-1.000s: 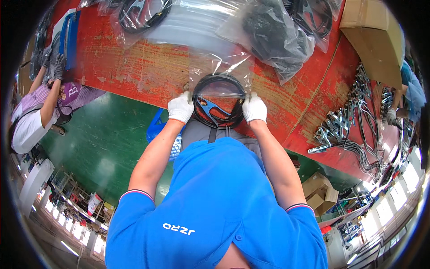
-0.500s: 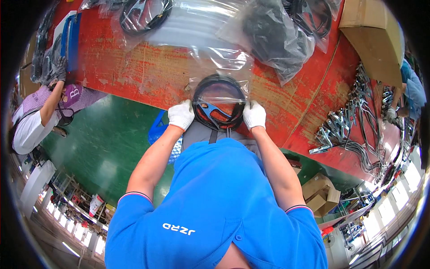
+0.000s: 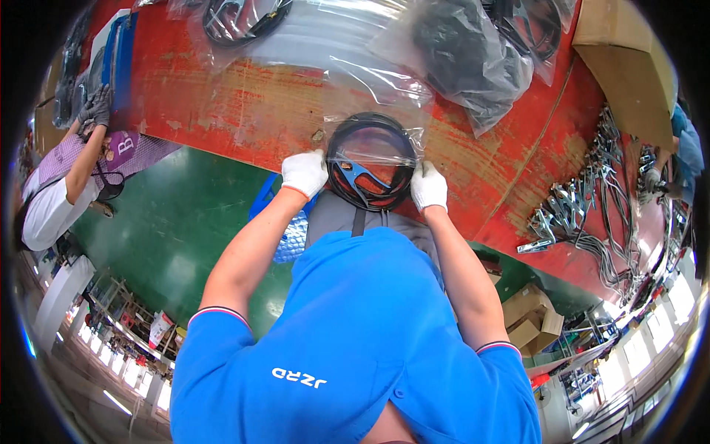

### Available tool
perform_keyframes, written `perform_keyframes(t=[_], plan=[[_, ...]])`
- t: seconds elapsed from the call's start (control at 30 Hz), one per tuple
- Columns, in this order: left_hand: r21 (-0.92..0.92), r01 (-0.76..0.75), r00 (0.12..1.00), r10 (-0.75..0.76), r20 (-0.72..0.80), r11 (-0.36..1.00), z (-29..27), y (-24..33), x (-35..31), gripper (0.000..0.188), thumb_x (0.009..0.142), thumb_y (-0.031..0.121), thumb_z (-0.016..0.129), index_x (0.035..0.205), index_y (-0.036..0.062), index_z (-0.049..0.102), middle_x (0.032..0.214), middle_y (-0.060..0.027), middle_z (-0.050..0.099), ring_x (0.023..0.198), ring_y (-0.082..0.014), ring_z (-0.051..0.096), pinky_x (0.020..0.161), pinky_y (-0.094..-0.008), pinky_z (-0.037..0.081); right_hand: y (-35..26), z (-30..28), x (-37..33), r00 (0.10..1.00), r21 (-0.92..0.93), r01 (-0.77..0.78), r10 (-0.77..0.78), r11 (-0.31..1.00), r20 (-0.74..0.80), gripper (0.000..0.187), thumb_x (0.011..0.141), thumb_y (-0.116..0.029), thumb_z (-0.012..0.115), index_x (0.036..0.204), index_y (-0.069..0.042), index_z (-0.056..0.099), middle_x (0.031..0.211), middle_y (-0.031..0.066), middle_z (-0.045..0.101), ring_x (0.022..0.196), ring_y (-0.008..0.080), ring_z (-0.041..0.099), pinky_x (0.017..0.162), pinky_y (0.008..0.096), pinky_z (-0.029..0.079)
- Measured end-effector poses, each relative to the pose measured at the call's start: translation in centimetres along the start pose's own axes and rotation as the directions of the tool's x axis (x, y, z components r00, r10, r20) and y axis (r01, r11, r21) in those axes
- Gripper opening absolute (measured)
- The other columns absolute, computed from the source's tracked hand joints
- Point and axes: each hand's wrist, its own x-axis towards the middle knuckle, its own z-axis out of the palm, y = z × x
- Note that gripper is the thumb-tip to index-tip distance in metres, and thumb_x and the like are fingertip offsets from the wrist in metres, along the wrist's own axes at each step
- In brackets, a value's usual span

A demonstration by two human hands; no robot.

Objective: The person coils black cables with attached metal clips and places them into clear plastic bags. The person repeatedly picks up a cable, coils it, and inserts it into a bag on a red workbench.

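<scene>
Between my hands, at the near edge of the red table, is a round coil of black cable (image 3: 339, 137) with a blue-handled clamp (image 3: 357, 172) inside its ring. A clear plastic bag (image 3: 420, 135) covers at least the far part of the coil. My left hand (image 3: 305, 175), in a white glove, is closed at the coil's left side, gripping the bag's edge. On the right side, my right hand (image 3: 429, 186), gloved in white too, pinches the bag's other edge. The fingertips of both hands are partly hidden.
Clear plastic bags (image 3: 310, 41) lie flat beyond the coil. A bagged coil (image 3: 244, 22) and a dark bagged bundle (image 3: 466, 63) lie farther off. Metal clamps with cables (image 3: 566, 203) and a cardboard box (image 3: 625, 63) are on the right. A co-worker (image 3: 74, 170) stands at left, another (image 3: 686, 152) at right.
The coil, its bag and both my hands sit slightly farther up and to the right in view; the surroundings have shifted too. The left co-worker's gloved hands have moved together. My grip looks the same.
</scene>
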Motion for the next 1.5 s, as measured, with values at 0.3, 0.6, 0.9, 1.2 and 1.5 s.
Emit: perform_keyframes(t=[0.3,0.6,0.9,1.2,1.5], plan=[[-0.078,-0.127,0.99,0.13,0.045,0.989,2.8,0.4,-4.9,0.027,0.091,0.027,0.058,0.081,0.0069,0.073,0.082,-0.0208,0.074,0.081,-0.0392,0.075,0.071,-0.0531,0.057,2.4,1.4,-1.5,1.0,-0.047,0.011,-0.012,0.999,-0.009,0.04,0.103,-0.032,0.051,0.094,0.003,0.068,0.093,0.0338,0.07,0.095,0.0508,0.068,0.086,0.056,0.054],[-0.529,0.097,0.988,-0.016,0.155,0.843,2.5,-0.2,-7.3,0.04,0.092,0.035,0.061,0.101,-0.0003,0.077,0.097,-0.0258,0.074,0.095,-0.0403,0.073,0.084,-0.0455,0.056,5.5,1.3,-5.7,0.99,0.159,0.002,-0.025,0.987,0.14,0.044,0.099,-0.036,0.056,0.095,0.005,0.075,0.094,0.0299,0.071,0.093,0.0462,0.069,0.084,0.0512,0.051],[-0.975,0.152,0.988,-0.041,0.147,0.165,-6.4,1.0,-11.9,0.02,0.089,0.011,0.057,0.072,0.0004,0.059,0.072,-0.0043,0.06,0.069,-0.0126,0.052,0.067,-0.0308,0.045,-3.8,-14.2,-6.2,0.872,0.345,0.008,-0.175,0.939,0.457,0.036,0.101,-0.026,0.059,0.081,0.003,0.069,0.068,0.0094,0.067,0.06,0.0143,0.062,0.059,0.033,0.051],[-0.966,-0.172,0.934,-0.343,-0.097,-0.195,-14.4,-6.9,-12.4,0.023,0.086,0.013,0.057,0.066,0.0044,0.052,0.071,-0.012,0.062,0.065,-0.0261,0.061,0.066,-0.0409,0.053,-19.2,-15.0,-1.9,0.719,0.593,0.136,-0.492,0.793,0.492,0.031,0.093,-0.018,0.057,0.071,0.001,0.065,0.063,0.0074,0.062,0.053,0.0157,0.06,0.053,0.0325,0.049],[-0.838,-0.546,0.49,-0.804,-0.337,0.018,-18.5,-21.0,-12.9,0.025,0.089,0.013,0.056,0.067,0.0025,0.062,0.067,-0.0074,0.063,0.062,-0.0187,0.061,0.06,-0.0339,0.048,-37.6,-5.0,-2.7,0.528,0.345,0.753,-0.828,0.56,0.19,0.038,0.095,-0.03,0.058,0.073,0.0,0.068,0.074,0.0173,0.07,0.071,0.0323,0.07,0.069,0.0427,0.055]])
